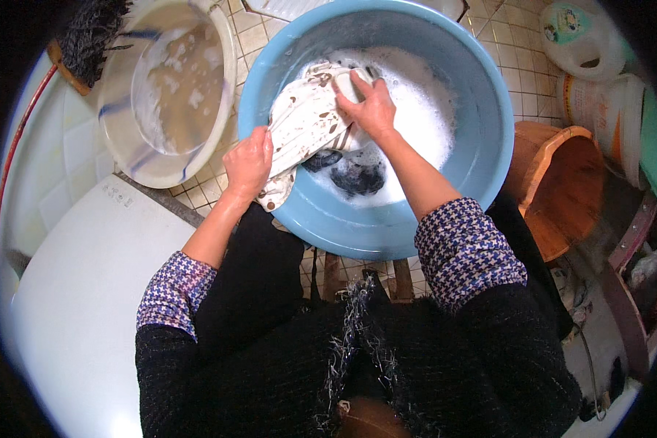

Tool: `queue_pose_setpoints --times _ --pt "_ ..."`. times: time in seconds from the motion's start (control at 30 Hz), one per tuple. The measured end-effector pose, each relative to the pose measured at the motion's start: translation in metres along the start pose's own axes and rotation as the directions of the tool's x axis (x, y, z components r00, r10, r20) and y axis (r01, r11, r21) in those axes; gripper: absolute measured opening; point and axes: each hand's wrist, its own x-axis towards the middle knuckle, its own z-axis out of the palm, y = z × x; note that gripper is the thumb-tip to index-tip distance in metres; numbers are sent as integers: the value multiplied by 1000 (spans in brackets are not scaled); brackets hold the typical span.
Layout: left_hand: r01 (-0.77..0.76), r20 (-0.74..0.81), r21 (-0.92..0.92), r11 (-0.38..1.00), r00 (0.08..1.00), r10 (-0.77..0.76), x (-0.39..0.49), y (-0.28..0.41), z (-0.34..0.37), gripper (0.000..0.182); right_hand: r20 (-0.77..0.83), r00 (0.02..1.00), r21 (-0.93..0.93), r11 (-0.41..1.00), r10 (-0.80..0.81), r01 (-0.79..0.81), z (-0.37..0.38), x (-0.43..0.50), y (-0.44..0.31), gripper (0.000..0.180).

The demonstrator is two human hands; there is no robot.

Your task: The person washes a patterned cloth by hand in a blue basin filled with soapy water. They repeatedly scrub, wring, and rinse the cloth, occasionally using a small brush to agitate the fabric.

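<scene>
A large blue plastic basin (328, 235) stands before me with white suds (424, 115) in it. Over its left side stretches a wet white garment with brown spots (306, 117), one end hanging outside the rim. My left hand (250, 164) grips this cloth at the left rim. Farther in, my right hand (369, 107) lies at the cloth's upper right part, thumb and fingers around a pale rounded object (349, 86), perhaps a bar of soap; its kind is not certain. Dark wet cloth (358, 176) sits in the suds below the garment.
To the left, a translucent basin (227, 98) holds murky, foamy water, with a dark bristly brush (90, 38) beside it. An orange-brown plastic bucket (561, 191) lies tilted at the right. Behind it are a white tub (602, 115) and a plastic jug (583, 41).
</scene>
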Motion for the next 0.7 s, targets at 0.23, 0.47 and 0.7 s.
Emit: queue_pose_setpoints --times 0.23,0.47,0.7 --pt "1 21 23 1000 1000 -1 0 -1 -1 12 165 974 228 967 -157 117 33 -18 -66 69" --pt "10 36 2 1000 999 -10 1 1 -3 18 -174 939 -435 878 -297 197 -11 63 101 58" --pt "6 -1 -11 1000 1000 -6 1 1 -1 16 -414 871 186 961 265 -204 -6 -6 102 63"
